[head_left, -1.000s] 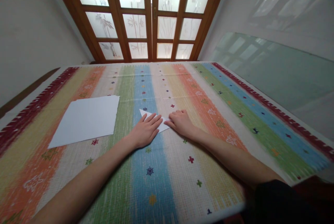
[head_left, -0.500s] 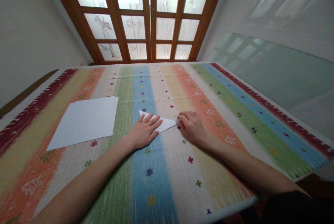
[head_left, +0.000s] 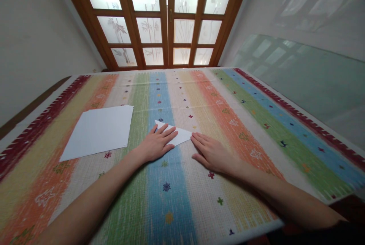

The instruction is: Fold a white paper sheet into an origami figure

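A folded piece of white paper (head_left: 182, 137), roughly triangular, lies on the striped tablecloth in front of me. My left hand (head_left: 157, 143) rests flat across its left part, fingers spread, hiding much of that side. At the paper's right-hand tip is my right hand (head_left: 209, 150), its fingers stretched out and laid down, with the fingertips touching or just over the point. The thumb of that hand sits apart from the fingers on the cloth.
A stack of white paper sheets (head_left: 98, 132) lies to the left. The striped tablecloth (head_left: 176, 191) covers the table. A glass panel (head_left: 296, 77) leans at the right wall, and wooden doors with frosted panes (head_left: 154, 30) stand beyond the far edge.
My right hand has uncurled from a pinch at the paper's right tip and now lies with fingers extended there. The left hand stays on the paper. The whole view has shifted slightly.
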`<control>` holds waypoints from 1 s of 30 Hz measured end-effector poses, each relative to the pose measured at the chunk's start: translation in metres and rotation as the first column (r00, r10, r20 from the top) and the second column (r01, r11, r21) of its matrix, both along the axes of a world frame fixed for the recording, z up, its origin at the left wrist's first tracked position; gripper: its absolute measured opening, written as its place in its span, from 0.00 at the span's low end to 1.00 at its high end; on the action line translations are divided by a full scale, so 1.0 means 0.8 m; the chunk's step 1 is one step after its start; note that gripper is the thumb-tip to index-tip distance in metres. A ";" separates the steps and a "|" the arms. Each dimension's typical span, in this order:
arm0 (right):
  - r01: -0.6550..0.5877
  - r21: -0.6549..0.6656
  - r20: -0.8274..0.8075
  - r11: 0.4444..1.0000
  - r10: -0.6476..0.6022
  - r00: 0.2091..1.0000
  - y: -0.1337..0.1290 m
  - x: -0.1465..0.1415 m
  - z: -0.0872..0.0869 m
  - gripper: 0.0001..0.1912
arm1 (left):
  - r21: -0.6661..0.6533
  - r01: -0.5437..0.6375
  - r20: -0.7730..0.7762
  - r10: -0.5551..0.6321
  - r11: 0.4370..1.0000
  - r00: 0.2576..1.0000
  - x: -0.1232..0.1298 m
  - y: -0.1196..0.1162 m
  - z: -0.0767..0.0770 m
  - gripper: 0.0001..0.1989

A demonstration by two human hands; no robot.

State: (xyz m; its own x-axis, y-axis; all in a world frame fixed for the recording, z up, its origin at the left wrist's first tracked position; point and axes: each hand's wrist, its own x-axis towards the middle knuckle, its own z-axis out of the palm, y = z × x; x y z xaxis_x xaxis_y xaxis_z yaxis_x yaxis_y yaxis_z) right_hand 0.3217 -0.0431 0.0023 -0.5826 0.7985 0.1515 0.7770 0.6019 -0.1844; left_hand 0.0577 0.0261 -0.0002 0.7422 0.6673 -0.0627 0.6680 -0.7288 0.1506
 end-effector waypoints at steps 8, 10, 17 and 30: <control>0.086 -0.156 -0.147 0.984 -0.109 0.983 0.044 -0.029 0.033 0.09 | 0.060 -0.064 0.048 0.061 0.996 0.997 -0.008 -0.008 -0.011 0.25; 0.101 -0.208 -0.298 0.973 -0.161 0.941 0.063 -0.042 0.030 0.17 | 0.098 -0.118 0.066 0.112 0.988 0.992 -0.008 -0.014 -0.012 0.26; 0.133 -0.460 -0.394 0.878 -0.335 0.856 0.099 -0.066 0.012 0.42 | 0.121 -0.407 0.326 0.351 0.905 0.878 -0.015 -0.025 -0.014 0.45; 0.118 -0.529 -0.537 0.841 -0.439 0.721 0.085 -0.069 0.002 0.39 | -0.080 -0.429 0.404 0.423 0.900 0.811 -0.009 -0.029 -0.001 0.41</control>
